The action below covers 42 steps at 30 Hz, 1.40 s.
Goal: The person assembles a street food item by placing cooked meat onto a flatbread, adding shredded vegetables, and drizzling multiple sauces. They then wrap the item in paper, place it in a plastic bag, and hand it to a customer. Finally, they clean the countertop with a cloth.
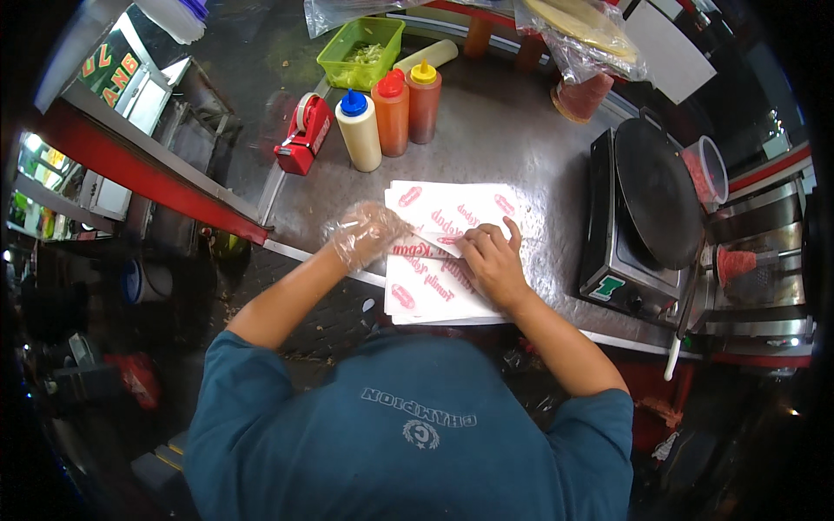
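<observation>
Paper [427, 249], tub [349, 76] of probable lettuce [367, 55]

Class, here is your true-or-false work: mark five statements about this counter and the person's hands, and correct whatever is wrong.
1. The right hand touches the white paper with red print. True.
2. Both hands are gloved. False: only the left hand wears a clear plastic glove.
3. The blue-capped bottle stands left of the red-capped bottle and the yellow-capped bottle. True.
4. The stove stands to the right of the paper. True.
5. A kettle sits on the stove. False: a flat black pan does.
</observation>
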### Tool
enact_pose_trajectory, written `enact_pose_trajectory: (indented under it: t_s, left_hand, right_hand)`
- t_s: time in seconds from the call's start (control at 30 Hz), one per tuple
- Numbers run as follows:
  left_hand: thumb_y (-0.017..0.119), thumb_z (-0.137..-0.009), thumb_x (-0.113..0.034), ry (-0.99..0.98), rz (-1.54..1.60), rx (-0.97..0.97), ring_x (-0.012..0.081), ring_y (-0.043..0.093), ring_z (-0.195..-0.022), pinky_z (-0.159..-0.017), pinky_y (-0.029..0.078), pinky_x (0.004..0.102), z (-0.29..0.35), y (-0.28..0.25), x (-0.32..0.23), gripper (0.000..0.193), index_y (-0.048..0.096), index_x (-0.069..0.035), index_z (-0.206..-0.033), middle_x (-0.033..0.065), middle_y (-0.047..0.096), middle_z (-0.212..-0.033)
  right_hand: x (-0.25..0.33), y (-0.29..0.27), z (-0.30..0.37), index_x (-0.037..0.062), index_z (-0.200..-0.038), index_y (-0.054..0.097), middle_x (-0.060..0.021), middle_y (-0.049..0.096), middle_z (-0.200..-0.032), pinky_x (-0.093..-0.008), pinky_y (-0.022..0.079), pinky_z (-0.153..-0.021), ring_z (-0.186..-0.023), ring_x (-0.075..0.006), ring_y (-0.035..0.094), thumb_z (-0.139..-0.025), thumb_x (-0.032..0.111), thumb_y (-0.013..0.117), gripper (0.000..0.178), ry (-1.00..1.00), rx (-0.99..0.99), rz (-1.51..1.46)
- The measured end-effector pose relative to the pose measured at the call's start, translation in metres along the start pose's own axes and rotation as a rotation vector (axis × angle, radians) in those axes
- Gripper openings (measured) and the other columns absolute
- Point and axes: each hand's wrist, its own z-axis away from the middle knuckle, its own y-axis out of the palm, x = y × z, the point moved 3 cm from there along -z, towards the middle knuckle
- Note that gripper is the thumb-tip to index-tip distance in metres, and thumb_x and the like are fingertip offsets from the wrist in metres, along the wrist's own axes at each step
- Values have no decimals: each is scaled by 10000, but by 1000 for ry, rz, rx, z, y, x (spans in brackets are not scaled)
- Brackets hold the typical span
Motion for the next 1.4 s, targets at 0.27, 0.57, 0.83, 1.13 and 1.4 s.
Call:
enact_pose_trajectory:
  t_s: [0.27,0.57,0.83,1.13,1.4]
  left_hand:
    - [505,-1059,-408,-115,200,30,302,589,-1305,-1102,461,439,-15,9,-44,494,597,-108,-1440,120,567,-1511]
    - [613,-981,-142,-112,285,-592,327,577,-1297,-1049,499,412,-5,85,-17,448,565,-112,-1425,160,615,-1373]
    - [652,-963,-155,-125,449,-456,328,616,-1178,-978,524,424,31,85,-16,440,588,-112,-1397,147,649,-1307]
    - [695,-944,-170,-153,565,-425,328,660,-1044,-899,553,437,9,81,-9,434,615,-112,-1366,131,687,-1234]
    - [731,-851,-148,-454,351,-98,380,675,-1002,-878,563,488,0,12,-51,564,608,-158,-1402,160,688,-1244]
  right_hand:
    - [-5,12,-19,186,-1234,738,-65,698,-1298,-673,127,-1235,-1275,-287,609,-866,169,764,370,97,-123,22]
    - [120,101,-245,-1,-1382,640,-71,697,-1007,-267,589,-699,-825,-116,667,-997,263,733,476,647,143,-1585]
    - [184,198,-293,56,-927,813,-63,760,-916,-340,501,-723,-813,-146,657,-901,195,815,141,950,-394,-1600]
    - [131,69,-184,7,-962,709,-132,705,-929,-344,511,-772,-861,-175,657,-1016,225,651,233,454,-12,-938]
    - [13,21,-26,-49,-931,706,-165,685,-685,-383,535,-607,-621,-206,681,-1051,275,639,352,1124,326,-489]
